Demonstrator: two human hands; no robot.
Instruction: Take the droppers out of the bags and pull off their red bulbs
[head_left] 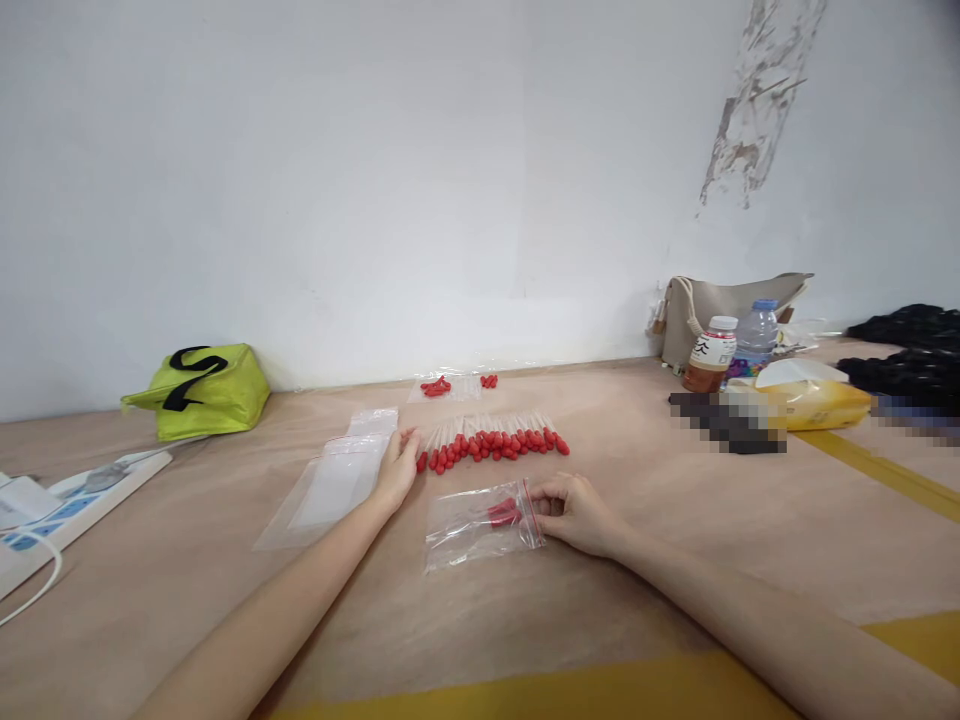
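A row of several red-tipped droppers (491,441) lies on the brown surface in front of me. My left hand (397,468) rests flat on the edge of a stack of clear plastic bags (334,482), fingers stretched toward the row. My right hand (574,512) pinches the right end of a clear zip bag (480,525) that holds red-tipped droppers. Further back lies another clear bag with red-tipped droppers (450,387).
A lime-green bag (202,390) sits by the wall at the left, a white power strip (67,505) nearer me. At the right stand a beige bag (720,310), two bottles (712,355), a yellow packet (814,400) and black cloth (907,345).
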